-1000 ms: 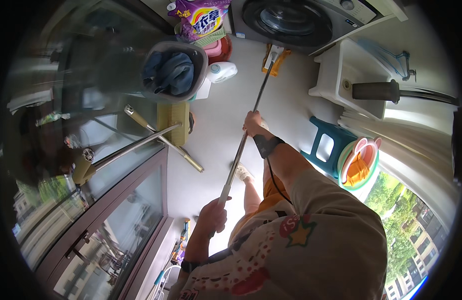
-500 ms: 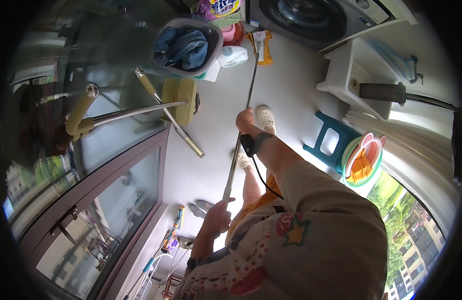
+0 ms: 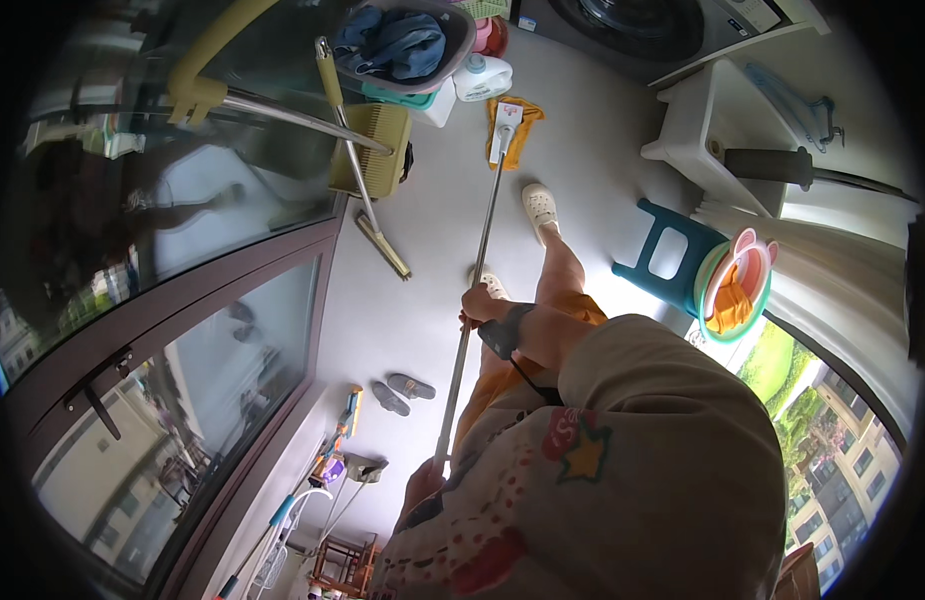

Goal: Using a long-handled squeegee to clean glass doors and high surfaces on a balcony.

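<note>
A flat mop [image 3: 485,222] with a silver pole slants from my body down to the grey floor. Its white head [image 3: 503,128] lies on an orange cloth [image 3: 529,122] below the laundry basket. My right hand [image 3: 476,304] wraps around the middle of the pole, in front of my legs. Nearer my waist, my left hand [image 3: 423,482] grips the upper end, partly hidden by my shirt. Left of the mop, a yellow-green dustpan [image 3: 374,165] stands by the glass door, with a long-handled squeegee [image 3: 383,245] leaning across it.
A grey basket [image 3: 452,70] of blue clothes and a white bottle [image 3: 482,78] stand far ahead. A washing machine [image 3: 672,40] and white sink [image 3: 682,125] are at the far right. A teal stool [image 3: 647,250] with stacked basins [image 3: 752,275] stands right. Grey slippers [image 3: 410,386] lie left.
The mop head and cloth have come back toward me across the floor. Both hands have drawn closer to my body with the pole. My view has shifted slightly.
</note>
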The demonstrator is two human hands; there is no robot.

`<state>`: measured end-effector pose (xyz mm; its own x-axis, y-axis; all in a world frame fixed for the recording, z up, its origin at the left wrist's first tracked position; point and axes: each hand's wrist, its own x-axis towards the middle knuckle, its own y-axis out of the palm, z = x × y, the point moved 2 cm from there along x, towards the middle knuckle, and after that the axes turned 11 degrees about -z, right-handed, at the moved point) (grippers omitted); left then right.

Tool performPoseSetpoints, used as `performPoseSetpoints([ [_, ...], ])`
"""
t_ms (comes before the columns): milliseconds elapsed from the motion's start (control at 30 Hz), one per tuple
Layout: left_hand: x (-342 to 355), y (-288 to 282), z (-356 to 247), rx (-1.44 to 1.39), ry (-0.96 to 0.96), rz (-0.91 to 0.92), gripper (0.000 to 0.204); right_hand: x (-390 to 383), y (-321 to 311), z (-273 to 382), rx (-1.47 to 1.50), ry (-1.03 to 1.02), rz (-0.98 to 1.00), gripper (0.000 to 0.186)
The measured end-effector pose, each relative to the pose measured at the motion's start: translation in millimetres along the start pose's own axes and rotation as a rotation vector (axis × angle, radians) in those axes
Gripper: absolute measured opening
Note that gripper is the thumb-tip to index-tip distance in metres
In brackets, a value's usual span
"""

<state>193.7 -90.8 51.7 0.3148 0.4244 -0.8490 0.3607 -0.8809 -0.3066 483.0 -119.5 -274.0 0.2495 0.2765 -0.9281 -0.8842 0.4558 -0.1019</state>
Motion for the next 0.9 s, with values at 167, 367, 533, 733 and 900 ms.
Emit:
performPoseSetpoints([
  [167,-80,-2,70,0.152,-0.126,-0.059,0.018,-60,135,-64,1.088,0.946,0.042,0.024],
  [367,-124,-9,112,0.372,-0.200,-0.038,0.014,-107,204,-124,1.176,1.061,0.681,0.038],
  [533,-100,-17,107,0.550,-0.010,-0.019,0.011,-73,141,-78,0.748,0.359,0.297,0.023],
  [733,65,74,-145,0.808,0.919,0.064,0.007,68,-171,-23,0.959,-0.115,-0.134,0.018],
  [900,134,113,-278,0.568,0.531,-0.020,0.039,20,-270,109,0.412,-0.001,-0.693,0.025],
])
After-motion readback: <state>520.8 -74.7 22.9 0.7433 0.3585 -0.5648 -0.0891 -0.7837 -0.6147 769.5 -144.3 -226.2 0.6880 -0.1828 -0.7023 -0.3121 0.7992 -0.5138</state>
